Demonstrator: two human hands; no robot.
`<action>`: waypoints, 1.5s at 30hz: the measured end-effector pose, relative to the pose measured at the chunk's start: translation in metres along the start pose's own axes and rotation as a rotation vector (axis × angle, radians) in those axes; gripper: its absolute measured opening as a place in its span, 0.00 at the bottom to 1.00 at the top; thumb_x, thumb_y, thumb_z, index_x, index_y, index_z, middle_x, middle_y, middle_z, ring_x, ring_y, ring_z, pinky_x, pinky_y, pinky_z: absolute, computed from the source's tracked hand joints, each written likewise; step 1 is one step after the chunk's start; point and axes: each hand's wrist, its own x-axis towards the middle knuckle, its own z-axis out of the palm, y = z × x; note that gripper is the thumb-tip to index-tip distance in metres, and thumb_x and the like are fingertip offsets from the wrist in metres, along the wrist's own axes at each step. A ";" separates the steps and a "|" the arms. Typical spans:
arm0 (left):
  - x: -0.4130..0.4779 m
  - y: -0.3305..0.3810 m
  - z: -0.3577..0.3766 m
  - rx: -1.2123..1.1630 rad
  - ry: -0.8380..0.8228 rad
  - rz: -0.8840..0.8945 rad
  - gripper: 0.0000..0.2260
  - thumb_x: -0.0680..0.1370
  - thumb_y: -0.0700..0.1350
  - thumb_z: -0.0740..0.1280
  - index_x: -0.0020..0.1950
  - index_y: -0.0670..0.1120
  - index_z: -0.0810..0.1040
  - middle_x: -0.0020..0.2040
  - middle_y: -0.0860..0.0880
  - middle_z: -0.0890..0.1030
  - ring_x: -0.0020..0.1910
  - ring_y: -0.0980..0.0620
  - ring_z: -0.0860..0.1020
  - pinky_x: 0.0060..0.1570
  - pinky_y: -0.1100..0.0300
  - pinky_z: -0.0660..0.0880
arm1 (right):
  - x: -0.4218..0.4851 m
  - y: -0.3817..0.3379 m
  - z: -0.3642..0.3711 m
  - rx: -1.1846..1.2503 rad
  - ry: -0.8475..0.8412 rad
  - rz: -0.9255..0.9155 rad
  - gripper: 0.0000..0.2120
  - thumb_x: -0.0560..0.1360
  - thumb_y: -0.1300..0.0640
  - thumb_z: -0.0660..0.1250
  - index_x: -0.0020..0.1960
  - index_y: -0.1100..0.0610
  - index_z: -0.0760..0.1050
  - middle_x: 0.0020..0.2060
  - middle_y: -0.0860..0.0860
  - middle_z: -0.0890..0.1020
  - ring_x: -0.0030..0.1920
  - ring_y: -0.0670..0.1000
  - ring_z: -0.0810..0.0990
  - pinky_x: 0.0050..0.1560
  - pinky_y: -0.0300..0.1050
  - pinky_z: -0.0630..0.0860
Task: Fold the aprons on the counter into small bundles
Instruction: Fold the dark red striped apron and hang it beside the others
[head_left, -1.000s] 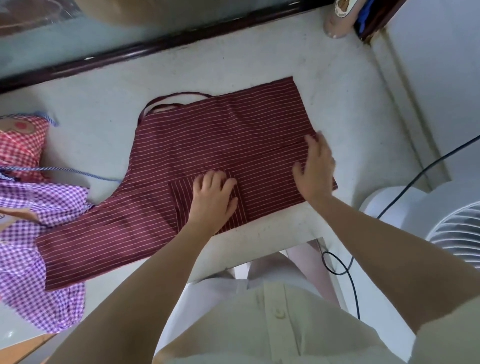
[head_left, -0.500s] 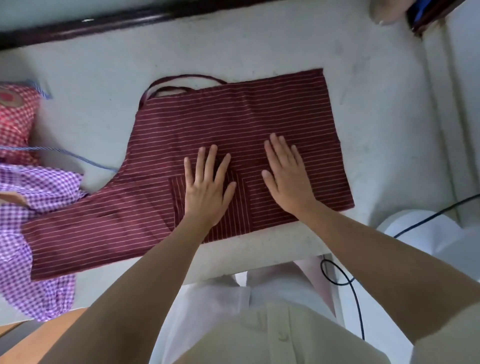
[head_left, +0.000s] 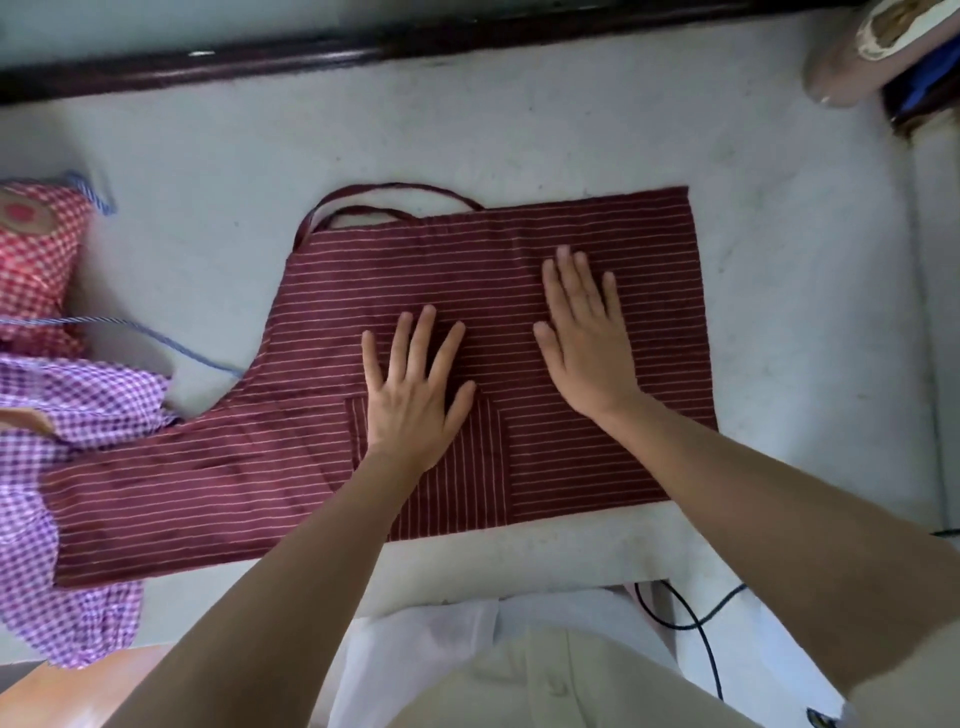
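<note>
The striped apron (head_left: 467, 270) is lying flat on the counter (head_left: 519, 119), its near hem sitting just inside the front edge. Bare counter is showing behind it and to its right. The left hand (head_left: 415, 400) and right hand (head_left: 587, 338) are pressing on it, fingers straight, gripping nothing. A purple apron (head_left: 67, 395) is crowding its left end.

Left hand (head_left: 410, 410) covers part of the pocket (head_left: 478, 467) on the striped apron (head_left: 467, 270). Purple checked apron (head_left: 78, 395) and red checked apron (head_left: 36, 270) run off the left edge. Top-right object (head_left: 857, 57) is cropped and blurred; I can't identify it.
</note>
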 end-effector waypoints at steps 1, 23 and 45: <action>0.004 -0.004 -0.002 0.007 0.000 -0.033 0.29 0.81 0.61 0.46 0.80 0.52 0.51 0.80 0.44 0.50 0.79 0.42 0.49 0.74 0.34 0.45 | 0.006 -0.018 0.002 0.002 -0.014 -0.158 0.28 0.84 0.46 0.44 0.80 0.57 0.44 0.80 0.55 0.46 0.79 0.53 0.43 0.78 0.56 0.44; 0.049 -0.093 -0.014 -0.054 0.102 -0.148 0.23 0.81 0.54 0.52 0.72 0.44 0.65 0.73 0.40 0.66 0.72 0.41 0.62 0.72 0.44 0.57 | 0.177 -0.118 -0.033 0.064 0.028 0.017 0.26 0.74 0.41 0.67 0.61 0.60 0.71 0.53 0.54 0.79 0.53 0.55 0.77 0.53 0.51 0.72; 0.050 -0.107 -0.023 -0.049 0.027 -0.095 0.27 0.79 0.59 0.53 0.77 0.51 0.61 0.77 0.40 0.58 0.73 0.40 0.60 0.70 0.43 0.62 | 0.219 -0.130 -0.083 0.703 0.448 -0.194 0.21 0.79 0.64 0.62 0.71 0.65 0.67 0.74 0.59 0.62 0.74 0.39 0.57 0.68 0.28 0.61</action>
